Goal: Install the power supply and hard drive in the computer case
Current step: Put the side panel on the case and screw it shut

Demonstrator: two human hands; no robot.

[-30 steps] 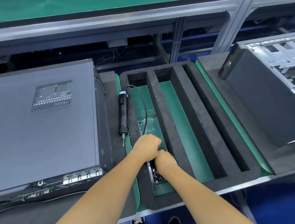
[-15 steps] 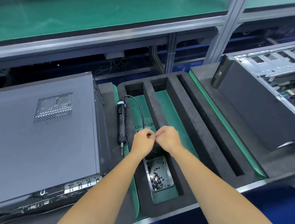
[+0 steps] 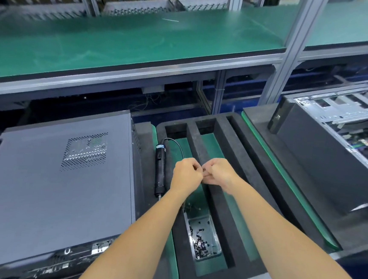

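Observation:
My left hand (image 3: pixel 186 175) and my right hand (image 3: pixel 222 175) meet fingertip to fingertip above the black foam tray (image 3: pixel 223 211). Both are curled shut, pinching a small dark screw (image 3: pixel 204 170) between them. Below them a clear plastic box (image 3: pixel 188 224) of several black screws sits in the tray's left slot. A closed grey computer case (image 3: pixel 52 183) lies flat at the left. An open case (image 3: pixel 347 122) with a bare metal frame lies at the right. No power supply or hard drive shows.
A black electric screwdriver (image 3: pixel 160 170) with its cable lies on the foam between the closed case and the tray. A green-topped shelf (image 3: pixel 142 42) on aluminium posts runs across above the bench. The bench edge is just below the tray.
Both hands rose out of the screw box and moved away from me, staying pressed together. The view tilted upward, bringing the shelf and the open case into sight.

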